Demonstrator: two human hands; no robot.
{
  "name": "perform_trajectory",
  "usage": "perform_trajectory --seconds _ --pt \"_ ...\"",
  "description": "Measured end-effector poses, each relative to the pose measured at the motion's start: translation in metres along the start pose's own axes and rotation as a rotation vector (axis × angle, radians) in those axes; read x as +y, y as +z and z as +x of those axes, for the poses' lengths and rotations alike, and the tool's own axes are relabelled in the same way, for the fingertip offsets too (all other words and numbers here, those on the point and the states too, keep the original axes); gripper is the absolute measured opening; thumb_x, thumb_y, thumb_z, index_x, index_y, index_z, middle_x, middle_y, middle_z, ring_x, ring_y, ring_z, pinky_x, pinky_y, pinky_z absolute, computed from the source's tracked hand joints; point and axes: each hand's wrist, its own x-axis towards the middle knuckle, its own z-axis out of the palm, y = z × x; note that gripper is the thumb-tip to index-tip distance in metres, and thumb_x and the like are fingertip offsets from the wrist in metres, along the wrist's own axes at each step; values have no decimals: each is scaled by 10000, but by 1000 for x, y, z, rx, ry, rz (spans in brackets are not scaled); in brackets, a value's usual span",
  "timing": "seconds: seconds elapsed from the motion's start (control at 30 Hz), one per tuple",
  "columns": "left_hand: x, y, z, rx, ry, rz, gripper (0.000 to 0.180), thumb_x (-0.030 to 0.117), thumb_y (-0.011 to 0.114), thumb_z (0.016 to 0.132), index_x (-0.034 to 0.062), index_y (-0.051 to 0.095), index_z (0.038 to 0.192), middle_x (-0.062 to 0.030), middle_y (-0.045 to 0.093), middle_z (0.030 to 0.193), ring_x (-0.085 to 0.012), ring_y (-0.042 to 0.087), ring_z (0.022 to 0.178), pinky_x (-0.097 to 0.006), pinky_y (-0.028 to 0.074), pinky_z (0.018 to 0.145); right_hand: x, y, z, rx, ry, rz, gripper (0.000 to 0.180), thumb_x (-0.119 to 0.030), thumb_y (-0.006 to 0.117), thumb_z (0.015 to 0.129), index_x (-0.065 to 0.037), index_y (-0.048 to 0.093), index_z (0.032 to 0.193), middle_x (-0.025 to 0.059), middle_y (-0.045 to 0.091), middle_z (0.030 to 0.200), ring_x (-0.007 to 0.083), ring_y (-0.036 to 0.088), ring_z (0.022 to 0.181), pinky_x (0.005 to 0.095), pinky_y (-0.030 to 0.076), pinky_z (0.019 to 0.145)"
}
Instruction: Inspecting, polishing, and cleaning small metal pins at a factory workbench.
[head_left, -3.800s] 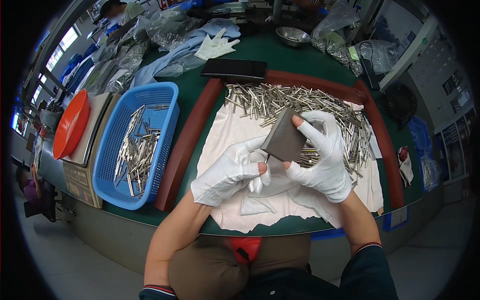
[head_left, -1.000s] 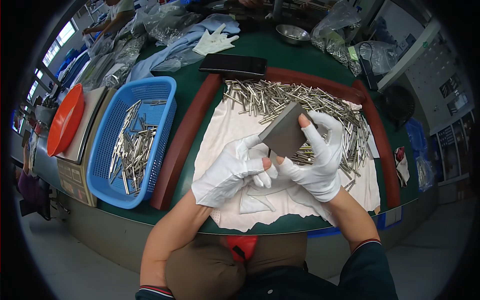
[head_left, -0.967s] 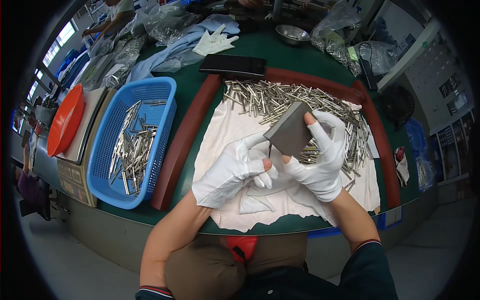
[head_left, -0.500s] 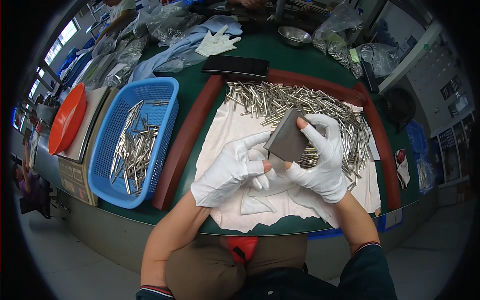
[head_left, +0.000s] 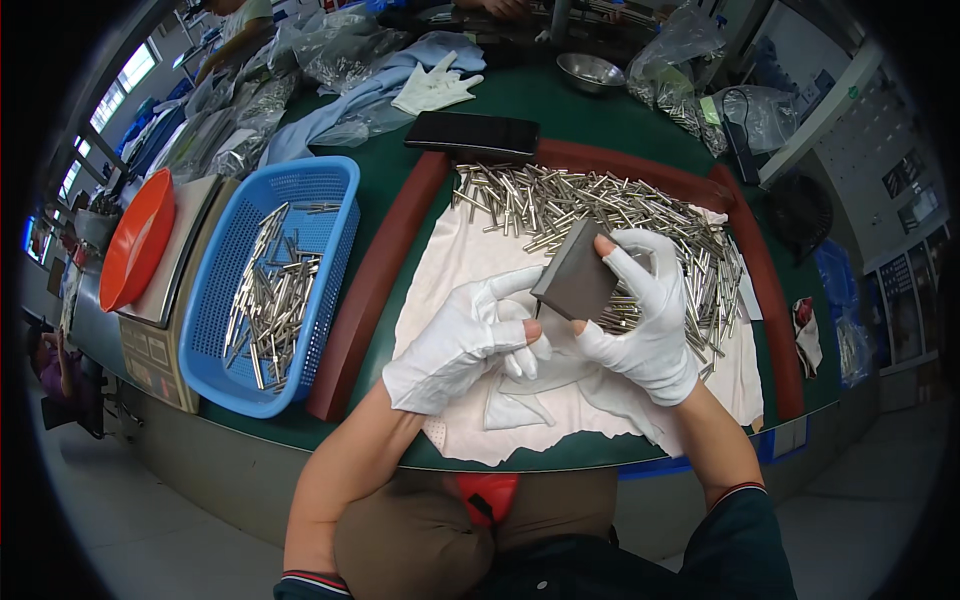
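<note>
And here's the right hand [head_left: 645, 320], thumb and fingers pinching a dark grey block [head_left: 580, 275], tilted above the pale cloth [head_left: 470, 240]; just left, the left hand [head_left: 465, 345] pinches a slim pin [head_left: 538, 309] between thumb and fingers, near the block's lower corner! Far side, metal rods [head_left: 600, 205] in a heap; blue basket [head_left: 338, 255] of more, left

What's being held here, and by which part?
Right hand: a dark grey block, by its upper-right edge and bottom corner. Left hand: apparently a thin dark rod, gripped part hidden.
</note>
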Motion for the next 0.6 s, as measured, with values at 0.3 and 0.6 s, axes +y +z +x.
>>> perform_trajectory --seconds 0.3,0.6 --pt "-7 -9 4 -97 -8 -80 649 71 695 880 -28 375 1436 -138 680 871 -153 679 668 -231 536 575 -8 -5 2 8 -46 -84 735 -205 793 617 -35 583 1301 143 508 1201 266 547 1003 365 479 844" --pt "-5 3 1 -93 -21 -47 620 88 725 861 -26 430 1394 -116 673 965 -147 670 673 -223 521 566 -10 5 4 82 -59 -50 788 -294 796 587 -75 579 1312 135 543 1148 284 543 960 406 418 839"
